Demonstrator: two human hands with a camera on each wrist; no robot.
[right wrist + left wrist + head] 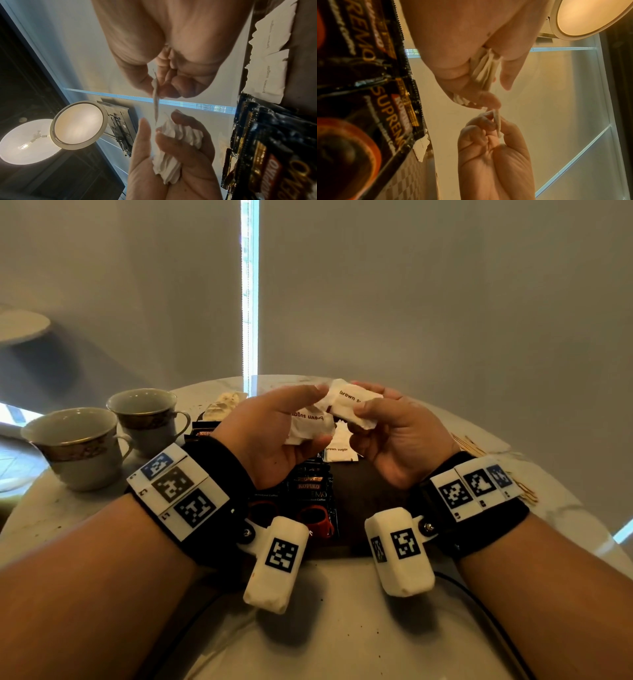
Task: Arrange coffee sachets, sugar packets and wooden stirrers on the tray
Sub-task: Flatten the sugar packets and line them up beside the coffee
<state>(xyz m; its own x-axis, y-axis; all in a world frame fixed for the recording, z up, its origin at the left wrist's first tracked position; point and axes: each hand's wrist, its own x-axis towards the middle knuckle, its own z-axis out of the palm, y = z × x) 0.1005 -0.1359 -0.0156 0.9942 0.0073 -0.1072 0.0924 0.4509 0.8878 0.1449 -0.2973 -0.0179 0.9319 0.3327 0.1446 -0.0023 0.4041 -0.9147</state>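
Note:
Both hands are raised over the dark tray (370, 484). My left hand (270, 433) grips a crumpled bunch of white brown-sugar packets (310, 422), seen fanned in its palm (176, 146). My right hand (387, 433) pinches one more sugar packet (352, 405) by its edge (156, 97), right against the left fingertips. Black coffee sachets (310, 491) lie on the tray's left part. More sugar packets (339, 446) lie at its far side. Wooden stirrers (469, 445) lie on the table right of the tray.
Two gold-banded cups (78, 446) (147, 416) stand at the left of the round marble table (342, 628). A pale wrapped item (222, 405) lies behind the tray. Grey blinds hang close behind the table.

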